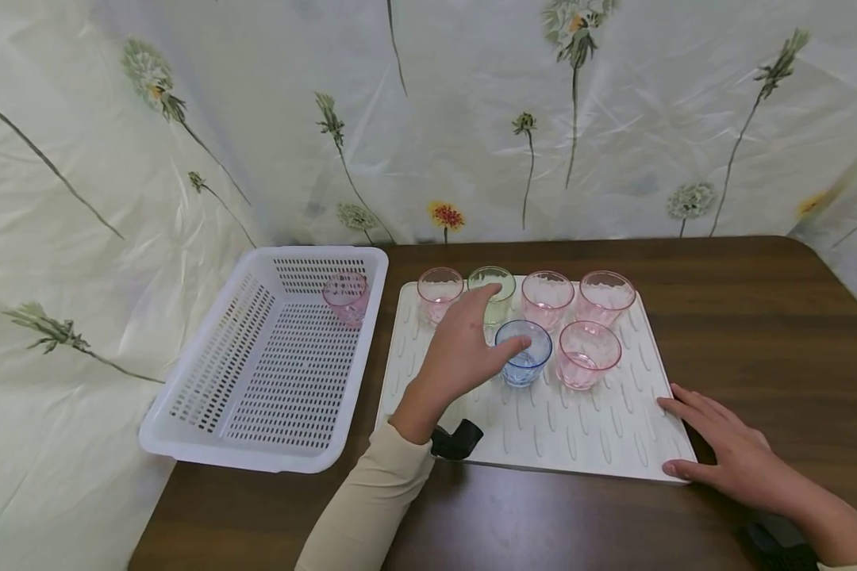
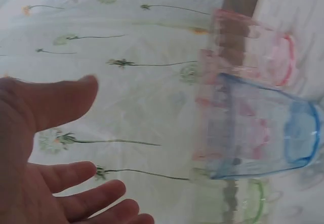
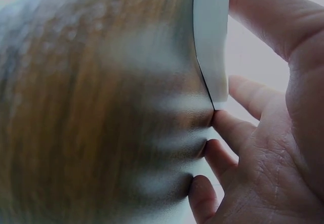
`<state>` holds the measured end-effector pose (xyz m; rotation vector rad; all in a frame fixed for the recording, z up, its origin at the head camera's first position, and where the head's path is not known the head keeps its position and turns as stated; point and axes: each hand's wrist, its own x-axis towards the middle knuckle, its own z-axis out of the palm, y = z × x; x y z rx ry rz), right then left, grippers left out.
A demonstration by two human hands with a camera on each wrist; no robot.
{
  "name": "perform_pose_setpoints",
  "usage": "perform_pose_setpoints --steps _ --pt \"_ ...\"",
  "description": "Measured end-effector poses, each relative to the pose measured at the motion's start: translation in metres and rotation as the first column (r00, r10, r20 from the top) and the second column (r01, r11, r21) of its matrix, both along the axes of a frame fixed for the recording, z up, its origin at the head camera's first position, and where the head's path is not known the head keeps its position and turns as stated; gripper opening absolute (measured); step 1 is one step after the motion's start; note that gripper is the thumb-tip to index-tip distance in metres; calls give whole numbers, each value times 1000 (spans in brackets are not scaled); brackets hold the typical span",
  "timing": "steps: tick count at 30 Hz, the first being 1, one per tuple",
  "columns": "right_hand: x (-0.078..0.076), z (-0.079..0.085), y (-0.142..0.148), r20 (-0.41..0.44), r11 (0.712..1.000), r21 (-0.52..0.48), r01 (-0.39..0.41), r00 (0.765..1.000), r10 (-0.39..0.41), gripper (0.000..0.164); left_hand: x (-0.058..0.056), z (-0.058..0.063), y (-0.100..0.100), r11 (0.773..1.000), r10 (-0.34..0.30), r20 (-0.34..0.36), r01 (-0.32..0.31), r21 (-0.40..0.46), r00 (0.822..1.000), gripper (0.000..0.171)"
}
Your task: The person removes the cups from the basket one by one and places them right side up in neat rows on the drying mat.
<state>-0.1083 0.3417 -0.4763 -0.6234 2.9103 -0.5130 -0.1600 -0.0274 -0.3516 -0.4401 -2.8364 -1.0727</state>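
My left hand (image 1: pixel 457 349) is spread above the blue glass (image 1: pixel 520 376), its thumb and fingers apart. In the left wrist view, a gap shows between that hand (image 2: pixel 50 153) and the blue glass (image 2: pixel 273 130). The glass stands upright on a white board with raised droplet-shaped marks (image 1: pixel 550 440). Around it are a green glass (image 1: pixel 496 311), partly hidden by my fingers, and several pink glasses, one (image 1: pixel 589 365) just to its right. At the board's right edge, my right hand (image 1: pixel 739 456) touches it with thumb and fingertips extended.
A white perforated plastic basket (image 1: pixel 217 321) stands on the left, with one pink glass (image 1: pixel 346 301) at its back right. Both basket and board lie on a dark brown wooden table (image 1: pixel 743 317). A flower-patterned curtain (image 1: pixel 471 127) hangs behind.
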Motion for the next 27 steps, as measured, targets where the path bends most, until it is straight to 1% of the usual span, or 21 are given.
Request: perform_pose_setpoints --steps 3,5,7,10,13,15,18,21,22,24,26,27 --pt "-1 1 -1 10 1000 1 3 1000 -3 93 2 13 -8 998 -7 -91 13 65 996 60" --pt "-1 1 -2 6 1000 -1 -2 1000 2 93 3 22 -13 995 -15 -134 28 94 991 54" --pt "0 2 -2 -5 1000 -10 -2 1000 2 93 2 32 -17 995 -16 -167 32 92 986 50" --pt "0 1 0 -28 1000 -18 -9 1000 9 93 0 50 -23 997 -13 -207 29 74 978 48" --pt "0 -2 1 -26 1000 -17 -9 1000 9 93 -1 69 -31 998 -6 -241 20 55 971 47" --pt "-1 -4 2 -16 1000 -10 -7 1000 7 94 -2 79 -38 999 3 -249 8 42 969 47" --pt "-2 -5 3 -12 1000 -7 -6 1000 6 94 -5 88 -50 1000 10 -237 -9 4 972 49" --pt "-3 -6 3 -22 1000 -9 -9 1000 9 94 -12 92 -65 998 7 -192 -19 -59 981 53" --pt "-3 -6 4 -27 1000 -11 -11 1000 11 93 -15 93 -71 997 -1 -172 -12 -73 985 54" --pt "-3 -6 4 -32 1000 -12 -15 999 14 93 -21 93 -85 998 -8 -108 2 -58 994 55" --pt "-3 -6 4 -35 1000 -12 -18 999 18 93 -27 92 -99 1000 -6 -33 6 -11 999 55" --pt "-4 -6 4 -35 1000 -11 -18 999 17 94 -30 91 -107 1000 2 -2 -2 10 1000 54"
